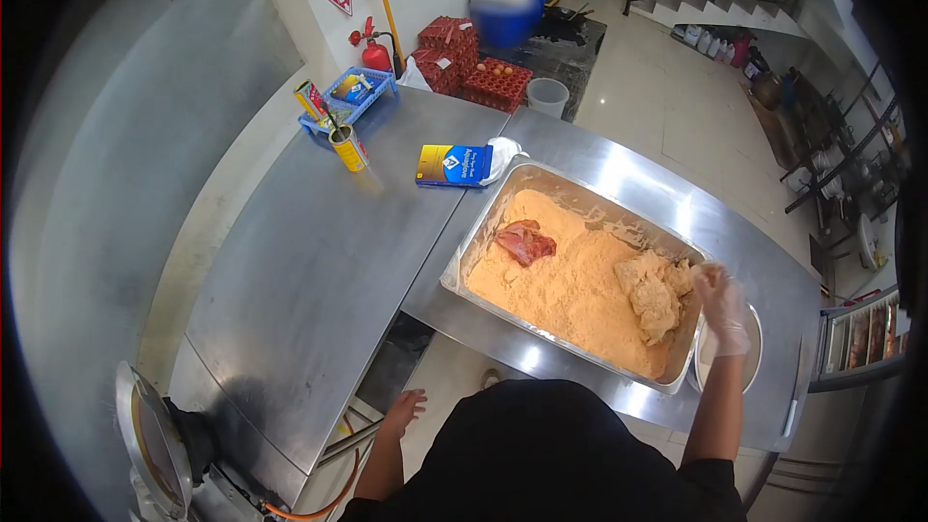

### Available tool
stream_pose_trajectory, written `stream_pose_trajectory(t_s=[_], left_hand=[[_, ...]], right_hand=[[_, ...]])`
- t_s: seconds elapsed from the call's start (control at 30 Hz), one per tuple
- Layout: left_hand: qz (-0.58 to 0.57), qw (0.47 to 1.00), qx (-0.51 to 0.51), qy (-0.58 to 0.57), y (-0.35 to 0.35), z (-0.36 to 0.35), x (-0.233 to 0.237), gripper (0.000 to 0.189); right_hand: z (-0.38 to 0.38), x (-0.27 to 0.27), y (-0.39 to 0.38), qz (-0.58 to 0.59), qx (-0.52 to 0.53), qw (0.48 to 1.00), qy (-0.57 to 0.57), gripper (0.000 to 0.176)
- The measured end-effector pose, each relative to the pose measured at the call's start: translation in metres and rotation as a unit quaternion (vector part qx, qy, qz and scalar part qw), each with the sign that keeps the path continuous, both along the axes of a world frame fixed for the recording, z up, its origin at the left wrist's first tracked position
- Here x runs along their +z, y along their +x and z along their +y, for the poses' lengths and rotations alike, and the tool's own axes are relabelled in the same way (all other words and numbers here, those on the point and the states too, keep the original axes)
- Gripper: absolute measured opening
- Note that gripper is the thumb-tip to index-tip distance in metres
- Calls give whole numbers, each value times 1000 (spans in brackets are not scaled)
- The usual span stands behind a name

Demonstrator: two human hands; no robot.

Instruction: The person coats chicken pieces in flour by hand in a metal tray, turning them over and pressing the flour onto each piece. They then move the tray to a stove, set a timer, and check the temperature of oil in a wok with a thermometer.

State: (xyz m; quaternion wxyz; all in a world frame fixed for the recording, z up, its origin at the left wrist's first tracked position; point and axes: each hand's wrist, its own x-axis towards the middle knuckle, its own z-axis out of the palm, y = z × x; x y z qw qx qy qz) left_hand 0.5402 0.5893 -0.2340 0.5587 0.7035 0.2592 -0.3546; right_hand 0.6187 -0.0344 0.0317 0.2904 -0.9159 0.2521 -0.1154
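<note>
Metal tray: rests on the steel table (764, 242), its metal wall (580, 201) around a bed of pale orange coating (570, 300); clock directions run from its centre, twelve at the top of the view.
Raw meat: one dark red piece (525, 244) lies on the coating at ten o'clock, inside the tray.
Coated pieces: a clump (650, 295) sits at three to four o'clock, near the tray's right end.
Right hand: clear-gloved (723, 307), at three o'clock over the tray's end, fingers bent beside a pale lump; whether they grip it, I cannot tell.
Left hand: bare (404, 413), at eight o'clock beyond the table edge, fingers loosely spread, holding nothing.
Bowl: white-rimmed (756, 343), at four o'clock, partly behind the right forearm.
Box: blue and yellow (452, 165), at ten to eleven o'clock.
</note>
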Motion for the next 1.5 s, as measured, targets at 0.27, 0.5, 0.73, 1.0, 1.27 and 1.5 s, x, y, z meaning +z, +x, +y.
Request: stream_pose_trajectory(t_s=[0.27, 0.5, 0.73, 1.0, 1.27, 1.5], left_hand=[[64, 955, -185, 222, -114, 107, -89, 48], [-142, 909, -346, 182, -149, 150, -129, 47], [-23, 989, -17, 148, -106, 93, -83, 39], [-115, 946, -156, 259, -138, 103, -90, 46], [92, 965, 80, 231, -278, 14, -68, 63], [224, 943, -58, 238, -530, -139, -86, 58]], right_hand=[[31, 43, -16, -255, 5, 966, 43, 27], [54, -65, -20, -84, 121, 986, -73, 43], [95, -25, -16, -249, -4, 737, 628, 59], [90, -61, -34, -175, -67, 776, 602, 58], [53, -156, 0, -42, 141, 974, 171, 55], [-31, -251, -10, 47, 243, 956, -157, 53]])
